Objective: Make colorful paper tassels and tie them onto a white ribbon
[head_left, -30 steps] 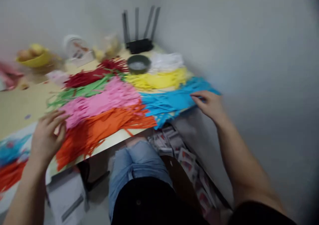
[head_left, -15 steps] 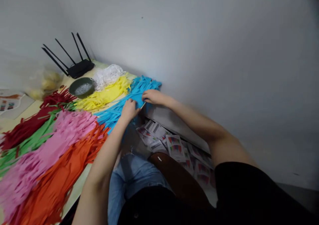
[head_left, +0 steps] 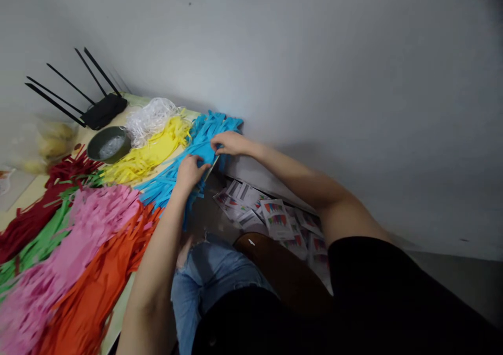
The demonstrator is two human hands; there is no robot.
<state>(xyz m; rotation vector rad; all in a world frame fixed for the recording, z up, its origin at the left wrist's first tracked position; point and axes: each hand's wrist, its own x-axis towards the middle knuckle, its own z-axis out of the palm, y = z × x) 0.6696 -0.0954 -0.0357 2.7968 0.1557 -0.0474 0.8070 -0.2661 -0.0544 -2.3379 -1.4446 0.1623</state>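
Note:
A pile of blue paper strips (head_left: 204, 132) lies at the table's right end, beside the wall. My left hand (head_left: 189, 169) rests on the near part of that pile, fingers curled into the strips. My right hand (head_left: 228, 143) pinches strips at the far part of the same pile. Beside the blue pile lie yellow strips (head_left: 151, 150), then pink strips (head_left: 78, 229) and orange strips (head_left: 92, 292) closer to me.
A dark bowl (head_left: 109, 143), white strips (head_left: 151, 116) and a black router (head_left: 100, 111) with antennas stand at the back. Green strips (head_left: 39, 242) and dark red strips (head_left: 29, 218) lie to the left. Printed packets (head_left: 275, 218) are heaped on the floor by the wall. My knee in jeans (head_left: 212, 276) is under the table edge.
My view swung right. My left hand left the pink and orange piles and came over to the blue strips, where my right hand stayed; both hands now grip the blue pile.

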